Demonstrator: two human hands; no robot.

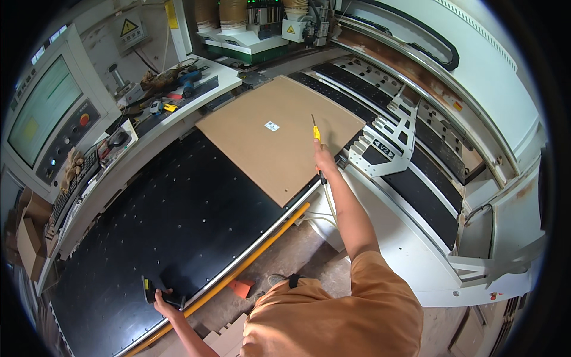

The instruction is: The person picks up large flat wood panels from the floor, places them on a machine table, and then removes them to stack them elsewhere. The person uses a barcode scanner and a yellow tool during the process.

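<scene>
From here I see the right hand (pixel 323 158) with its fingers wrapped round a yellow air gun (pixel 316 132), the thin nozzle pointing away from them over a brown board (pixel 238 122). That board lies below and beyond these fingers, mostly to their left, and carries a small white printed label (pixel 272 126), too fine to read. The left hand (pixel 164 302) has its fingers closed round a dark handheld device (pixel 147 289) with a yellow patch, above the near edge of the black bed (pixel 178 202).

Right of the right fingers, a metal bracket (pixel 395 134) bears a dark marked plate. Far beyond the left fingers are a warning sign (pixel 128 28) with a yellow triangle and a lit screen (pixel 44 110), its text illegible. A hose (pixel 331 205) hangs below the right fingers; a yellow rail (pixel 238 273) runs just right of the left ones. Ahead of the left fingers, a cluttered side table (pixel 221 83) borders the bed.
</scene>
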